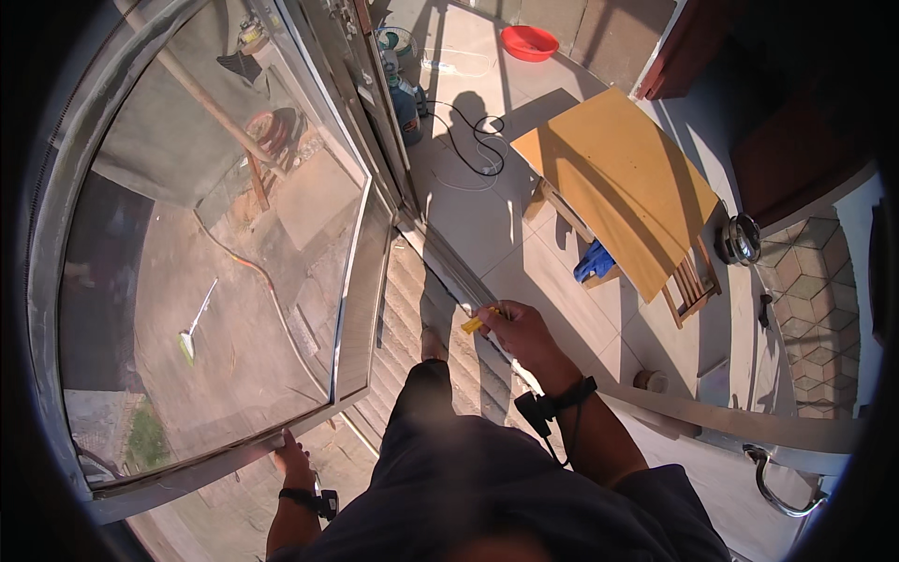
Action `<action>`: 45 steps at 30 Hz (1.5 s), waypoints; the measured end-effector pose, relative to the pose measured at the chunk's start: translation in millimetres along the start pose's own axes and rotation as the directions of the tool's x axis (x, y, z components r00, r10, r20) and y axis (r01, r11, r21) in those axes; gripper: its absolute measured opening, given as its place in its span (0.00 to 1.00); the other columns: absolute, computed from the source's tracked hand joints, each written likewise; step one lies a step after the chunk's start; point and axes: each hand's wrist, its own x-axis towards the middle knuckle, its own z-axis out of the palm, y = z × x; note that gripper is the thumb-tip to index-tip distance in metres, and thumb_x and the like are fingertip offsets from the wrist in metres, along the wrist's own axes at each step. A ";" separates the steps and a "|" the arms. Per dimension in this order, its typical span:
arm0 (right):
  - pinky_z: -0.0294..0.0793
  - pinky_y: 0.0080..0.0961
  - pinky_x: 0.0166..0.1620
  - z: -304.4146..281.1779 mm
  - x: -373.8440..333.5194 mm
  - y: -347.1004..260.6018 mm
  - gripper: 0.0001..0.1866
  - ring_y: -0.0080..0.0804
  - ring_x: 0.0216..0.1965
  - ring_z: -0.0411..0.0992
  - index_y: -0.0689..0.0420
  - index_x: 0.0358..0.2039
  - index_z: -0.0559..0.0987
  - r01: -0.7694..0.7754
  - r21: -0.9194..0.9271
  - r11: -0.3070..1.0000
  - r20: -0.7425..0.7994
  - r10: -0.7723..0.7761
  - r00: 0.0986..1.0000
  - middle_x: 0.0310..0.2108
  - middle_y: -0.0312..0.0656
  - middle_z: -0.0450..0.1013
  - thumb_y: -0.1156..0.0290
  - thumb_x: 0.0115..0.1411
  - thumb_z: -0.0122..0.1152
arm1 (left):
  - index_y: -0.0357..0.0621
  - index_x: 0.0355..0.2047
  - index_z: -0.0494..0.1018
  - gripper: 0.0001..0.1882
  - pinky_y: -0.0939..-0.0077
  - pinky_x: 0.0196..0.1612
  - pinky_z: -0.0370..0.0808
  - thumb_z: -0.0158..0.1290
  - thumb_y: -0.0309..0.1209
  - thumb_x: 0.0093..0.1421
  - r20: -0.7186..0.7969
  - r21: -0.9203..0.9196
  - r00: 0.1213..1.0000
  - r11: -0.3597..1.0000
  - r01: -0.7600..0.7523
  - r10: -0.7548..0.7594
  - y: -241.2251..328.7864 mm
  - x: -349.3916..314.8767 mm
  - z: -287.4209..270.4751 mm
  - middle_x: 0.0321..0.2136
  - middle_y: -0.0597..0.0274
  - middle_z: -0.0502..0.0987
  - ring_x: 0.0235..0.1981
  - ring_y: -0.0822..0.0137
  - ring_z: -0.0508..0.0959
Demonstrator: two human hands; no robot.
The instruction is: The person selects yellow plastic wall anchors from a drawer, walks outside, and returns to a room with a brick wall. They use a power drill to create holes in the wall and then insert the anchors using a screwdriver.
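Observation:
My right hand [517, 330] is closed around a small yellow-handled tool [475, 321], held over the metal door track [449, 267]. The tool's working end is too small to make out. At the lower left, my left hand [293, 461] grips the edge of a swung-out glazed door [234, 454], its fingers partly hidden by the frame. Through the glass show a paved yard and a long wooden pole [211, 108]. Both wrists wear a dark strapped device.
A tan board-topped table [627, 178] stands to the right, with a blue cloth [593, 262] beneath. Black cable [464, 155] lies coiled on the tiles. A red basin [529, 43] sits farther off, and ridged steps [403, 318] lie under me. A round metal pot [743, 239] rests at right.

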 end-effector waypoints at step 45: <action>0.52 0.11 0.15 -310.8 469.4 -292.5 0.13 0.12 0.13 0.55 0.59 0.40 0.78 0.193 0.209 0.959 -0.183 -0.155 0.971 0.25 0.33 0.71 0.63 0.63 0.57 | 0.34 0.42 0.73 0.19 0.59 0.38 0.76 0.47 0.41 0.63 0.758 0.549 0.652 0.550 -0.630 -0.010 249.9 -110.1 253.5 0.33 0.43 0.78 0.35 0.48 0.78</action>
